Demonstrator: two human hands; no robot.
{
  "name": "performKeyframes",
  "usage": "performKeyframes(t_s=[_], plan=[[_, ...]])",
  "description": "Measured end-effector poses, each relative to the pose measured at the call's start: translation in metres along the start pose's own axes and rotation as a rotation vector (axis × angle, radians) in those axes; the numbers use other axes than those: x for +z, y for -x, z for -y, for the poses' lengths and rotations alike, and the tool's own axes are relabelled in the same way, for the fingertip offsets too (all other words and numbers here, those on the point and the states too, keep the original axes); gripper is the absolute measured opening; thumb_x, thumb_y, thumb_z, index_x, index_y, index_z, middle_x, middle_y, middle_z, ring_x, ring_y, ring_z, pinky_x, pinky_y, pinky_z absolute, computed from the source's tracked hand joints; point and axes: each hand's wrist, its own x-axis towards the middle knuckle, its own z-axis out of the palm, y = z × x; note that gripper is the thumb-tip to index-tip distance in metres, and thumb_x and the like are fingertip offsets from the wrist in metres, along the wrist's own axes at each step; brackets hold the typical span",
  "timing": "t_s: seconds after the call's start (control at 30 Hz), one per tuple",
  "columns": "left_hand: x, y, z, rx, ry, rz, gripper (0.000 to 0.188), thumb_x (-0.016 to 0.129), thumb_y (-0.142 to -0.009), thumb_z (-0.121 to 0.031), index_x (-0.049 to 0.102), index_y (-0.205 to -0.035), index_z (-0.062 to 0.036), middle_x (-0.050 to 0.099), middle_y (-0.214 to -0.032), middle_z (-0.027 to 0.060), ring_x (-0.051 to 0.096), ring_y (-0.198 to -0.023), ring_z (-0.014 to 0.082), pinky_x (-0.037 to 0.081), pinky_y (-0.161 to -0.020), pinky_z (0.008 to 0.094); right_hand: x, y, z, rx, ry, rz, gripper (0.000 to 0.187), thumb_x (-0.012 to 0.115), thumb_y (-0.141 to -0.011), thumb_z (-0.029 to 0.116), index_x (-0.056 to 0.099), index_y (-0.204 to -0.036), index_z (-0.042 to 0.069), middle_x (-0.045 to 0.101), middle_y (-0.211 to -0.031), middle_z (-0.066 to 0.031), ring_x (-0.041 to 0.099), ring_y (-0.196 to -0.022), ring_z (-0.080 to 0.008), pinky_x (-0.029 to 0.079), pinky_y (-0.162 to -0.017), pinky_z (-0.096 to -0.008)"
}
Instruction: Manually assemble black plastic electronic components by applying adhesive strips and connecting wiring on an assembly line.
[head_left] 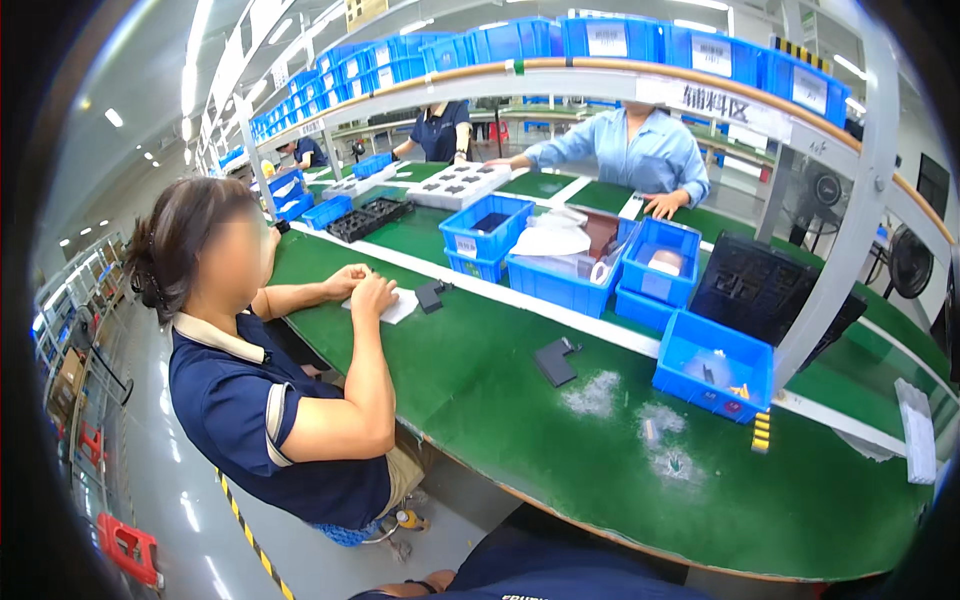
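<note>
Green workbench (480, 385) carries blue plastic bins (560, 287) rearward, probably freeing room for the black plastic part (553, 366) at centre; bottom edge, left hand (440, 578), grip impossible to tell; right hand unseen.

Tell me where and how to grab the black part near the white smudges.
Probably pinch the black part by opposite edges of its wide body, coming from above on the near side: it lies flat, a small tab juts out at its far right, and blue boxes stand beyond it.

Printed sign (715, 99) on the shelf rail (560, 80); white labels (607, 39) on blue bins (499, 42).
</note>
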Motion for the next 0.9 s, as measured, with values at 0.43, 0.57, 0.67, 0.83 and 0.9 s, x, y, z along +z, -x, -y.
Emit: performKeyframes(t_s=[0.43,0.57,0.67,0.83,0.9], plan=[[-0.136,0.022,-0.102,-0.373,0.502,0.374,0.031,0.067,-0.075,-0.024,0.066,-0.102,-0.0064,0.065,-0.096,0.0019,0.057,-0.088,0.0104,0.043,-0.076,0.0214,0.011,0.013,-0.040,0.027,0.047,0.111,0.036,0.064,-0.080,0.029,0.063,-0.096,-0.003,0.066,-0.088,-0.0113,0.060,-0.079,-0.0214,0.046,-0.073,-0.0347],[-0.153,0.024,-0.160,-0.044,0.399,0.651,0.078,0.075,-0.072,-0.043,0.046,-0.127,0.0035,0.050,-0.128,0.0135,0.045,-0.119,0.0158,0.033,-0.100,0.0285,0.024,0.021,-0.062,0.055,0.093,0.203,0.035,0.064,-0.081,0.029,0.063,-0.096,-0.003,0.066,-0.087,-0.0107,0.060,-0.078,-0.0208,0.046,-0.073,-0.0345],[-0.144,0.002,-0.176,0.165,0.243,0.426,0.083,0.075,-0.072,-0.039,0.041,-0.129,0.0110,0.044,-0.133,0.0222,0.043,-0.123,0.0258,0.032,-0.104,0.0312,0.035,0.022,-0.085,0.043,0.197,0.309,0.035,0.064,-0.081,0.029,0.063,-0.095,-0.003,0.066,-0.087,-0.0102,0.060,-0.077,-0.0204,0.046,-0.072,-0.0342],[-0.156,-0.002,-0.240,0.386,-0.095,0.162,0.072,0.073,-0.072,-0.037,0.049,-0.125,0.0048,0.052,-0.125,0.0231,0.049,-0.116,0.0315,0.040,-0.098,0.0355,-0.030,0.063,0.003,0.029,-0.521,0.217,0.037,0.075,-0.074,0.021,0.063,-0.098,-0.004,0.066,-0.091,-0.0077,0.059,-0.081,-0.0143,0.047,-0.075,-0.0296],[-0.166,0.013,-0.266,0.450,-0.279,0.245,0.069,0.070,-0.073,-0.043,0.053,-0.122,0.0035,0.051,-0.127,0.0216,0.048,-0.119,0.0328,0.038,-0.100,0.0365,-0.052,0.069,0.038,-0.001,-0.597,0.214,0.046,0.077,-0.073,0.023,0.061,-0.107,-0.004,0.065,-0.099,-0.0090,0.058,-0.090,-0.0148,0.046,-0.081,-0.0285]])
